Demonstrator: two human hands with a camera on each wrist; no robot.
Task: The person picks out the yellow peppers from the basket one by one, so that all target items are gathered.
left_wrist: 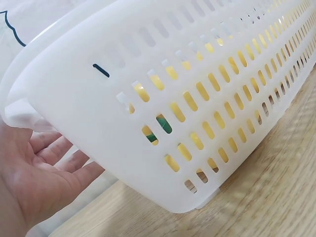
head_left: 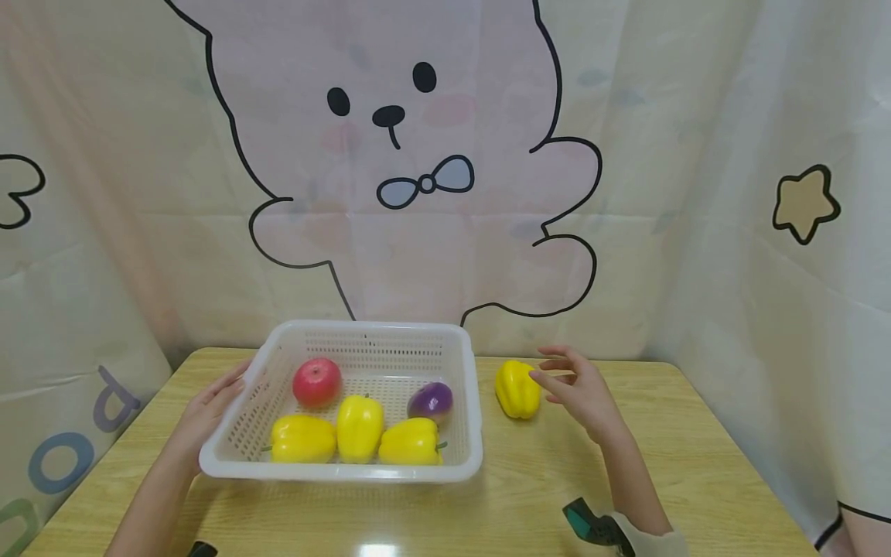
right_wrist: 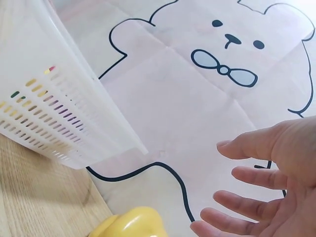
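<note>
A white slotted plastic basket (head_left: 334, 470) stands on the table. In it lie a red apple (head_left: 317, 383), a purple eggplant-like piece (head_left: 431, 401) and three yellow bell peppers (head_left: 360, 430). My left hand (head_left: 212, 410) is at the basket's left side, its fingers extended under the rim in the left wrist view, where the palm (left_wrist: 44, 173) shows; the thumb is not clearly seen. Right of the basket another yellow bell pepper (head_left: 518, 390) sits on the tabletop. Beside that pepper hovers my right hand (head_left: 579, 393), fingers spread and holding nothing; the right wrist view shows this hand (right_wrist: 261, 187) too.
The wooden table (head_left: 557, 495) runs back to a hanging cloth (head_left: 445, 255) printed with a bear, close behind the basket. More printed cloth (head_left: 759, 309) flanks the right side. A dark strap (head_left: 599, 527) is on the right wrist.
</note>
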